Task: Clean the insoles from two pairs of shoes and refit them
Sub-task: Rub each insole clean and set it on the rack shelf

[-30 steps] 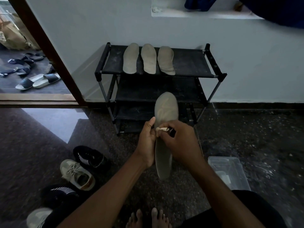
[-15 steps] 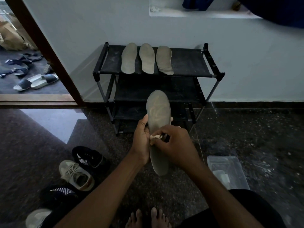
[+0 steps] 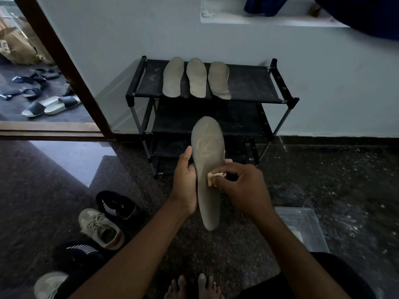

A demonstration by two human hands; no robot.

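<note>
The left hand [image 3: 186, 182] grips an insole [image 3: 208, 169] upright, and the right hand [image 3: 241, 186] pinches a cloth [image 3: 213, 178] against its middle. Three insoles [image 3: 197, 77] lie side by side on the far rack [image 3: 248, 85]. Four shoes [image 3: 101, 227] sit near left, and a clear tub [image 3: 302, 227] near right.

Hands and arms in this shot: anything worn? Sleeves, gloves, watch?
Nothing worn that shows. The left hand and right hand are bare: no gloves, rings or watch. The left forearm and right forearm run bare to the frame edge, with no sleeve in view. Dark clothing shows only at lower right.
</note>
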